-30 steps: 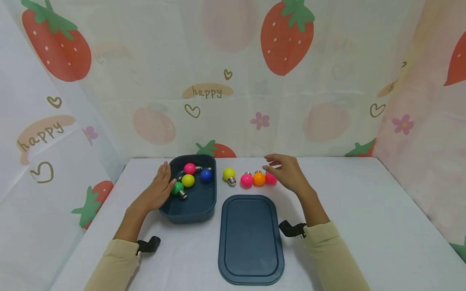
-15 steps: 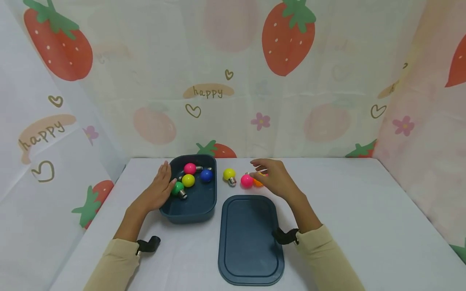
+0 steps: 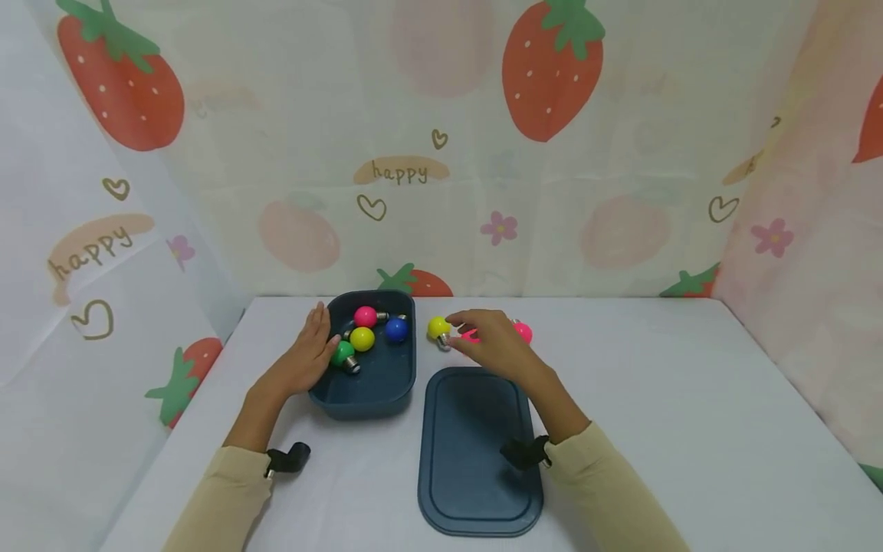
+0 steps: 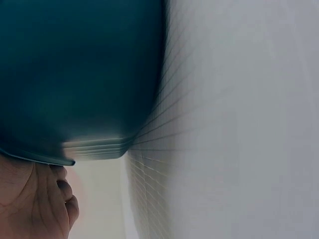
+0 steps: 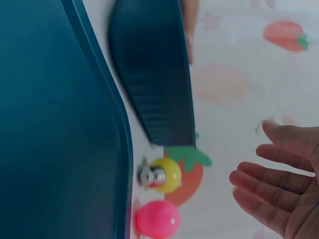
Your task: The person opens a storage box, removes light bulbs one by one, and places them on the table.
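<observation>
In the head view my left hand [image 3: 310,354] lies with straight fingers along the left wall of a dark blue plastic box [image 3: 372,410]. Inside the box are a pink bulb [image 3: 365,317], a yellow bulb [image 3: 362,339], a blue bulb [image 3: 396,330] and a green bulb [image 3: 343,353]. Over a row of loose bulbs hovers my right hand [image 3: 498,345], fingers relaxed and holding nothing. Nearest its fingertips is a yellow bulb [image 3: 438,328] with a metal base. Two pink bulbs, one on the right [image 3: 523,333], are partly covered by the hand, and the orange one is hidden.
A dark blue lid [image 3: 483,460] lies flat on the white table [image 3: 676,399], in front of the bulbs and right of the box. A strawberry-print cloth [image 3: 621,169] hangs behind and at the sides.
My right hand has moved left along the bulb row, from the rightmost pink bulb toward the yellow one. The left hand has stayed at the box. The head view has shifted slightly.
</observation>
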Available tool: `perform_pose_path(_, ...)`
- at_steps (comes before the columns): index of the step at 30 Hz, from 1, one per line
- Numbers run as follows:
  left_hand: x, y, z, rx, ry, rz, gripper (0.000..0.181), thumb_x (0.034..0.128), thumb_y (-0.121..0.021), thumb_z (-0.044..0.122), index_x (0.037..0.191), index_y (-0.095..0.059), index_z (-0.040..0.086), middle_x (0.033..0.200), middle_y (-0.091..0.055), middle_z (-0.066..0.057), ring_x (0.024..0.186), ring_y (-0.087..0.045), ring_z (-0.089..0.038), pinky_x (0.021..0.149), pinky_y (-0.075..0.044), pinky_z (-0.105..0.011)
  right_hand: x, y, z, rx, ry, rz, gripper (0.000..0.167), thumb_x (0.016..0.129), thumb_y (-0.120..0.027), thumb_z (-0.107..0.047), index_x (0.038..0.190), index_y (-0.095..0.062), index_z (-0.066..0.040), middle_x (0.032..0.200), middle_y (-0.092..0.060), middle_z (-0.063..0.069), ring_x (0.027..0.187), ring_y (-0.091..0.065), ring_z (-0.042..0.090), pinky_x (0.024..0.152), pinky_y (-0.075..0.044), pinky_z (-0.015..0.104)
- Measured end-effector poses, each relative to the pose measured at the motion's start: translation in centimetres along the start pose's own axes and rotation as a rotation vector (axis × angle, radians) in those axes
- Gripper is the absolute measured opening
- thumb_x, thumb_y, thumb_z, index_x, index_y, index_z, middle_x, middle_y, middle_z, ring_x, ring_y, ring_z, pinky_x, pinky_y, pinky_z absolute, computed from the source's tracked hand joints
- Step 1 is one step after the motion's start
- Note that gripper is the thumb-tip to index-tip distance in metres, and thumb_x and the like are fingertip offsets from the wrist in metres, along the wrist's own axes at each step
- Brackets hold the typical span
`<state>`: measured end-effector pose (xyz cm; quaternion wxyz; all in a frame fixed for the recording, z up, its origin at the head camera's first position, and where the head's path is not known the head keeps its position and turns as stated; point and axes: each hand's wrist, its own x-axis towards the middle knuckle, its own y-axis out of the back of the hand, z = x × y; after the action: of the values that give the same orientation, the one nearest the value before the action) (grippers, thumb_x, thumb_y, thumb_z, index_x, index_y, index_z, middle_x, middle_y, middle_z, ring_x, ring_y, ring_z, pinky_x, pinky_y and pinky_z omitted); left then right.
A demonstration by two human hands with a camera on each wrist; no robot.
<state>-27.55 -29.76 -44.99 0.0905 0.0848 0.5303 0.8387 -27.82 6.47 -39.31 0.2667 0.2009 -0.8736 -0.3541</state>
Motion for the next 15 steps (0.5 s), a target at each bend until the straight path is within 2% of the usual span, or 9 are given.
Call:
perform_pose_path(6, -0.1, 0.1, -0.1, 0.007, 0.008, -0.006, 0.07, 0.1125, -0.027, 0.036, 0.157, 0.003, -0.009, 0.167, 0.011, -0.025, 0.153, 0.008, -0.045, 0.12, -0.007, -0.063, 1.9, -1.1, -2.0, -0.043, 0.055, -0.095, 0.039, 0.096, -0.072, -0.018, 0.131, -0.067, -0.003, 0.122, -0.071, 0.012, 0.108, -0.068, 0.031, 0.09, -0.058, 0.041)
perform_pose_path(15, 0.0, -0.1, 0.0, -0.002, 0.007, -0.001, 0.07, 0.1125, -0.027, 0.035, 0.157, 0.003, -0.009, 0.167, 0.011, -0.024, 0.153, 0.009, -0.044, 0.12, -0.007, -0.063, 4.4, -2.8, -4.3, -0.083, 0.074, -0.186, 0.037, 0.098, -0.071, -0.021, 0.13, -0.067, -0.003, 0.12, -0.071, 0.011, 0.105, -0.066, 0.024, 0.089, -0.056, 0.03)
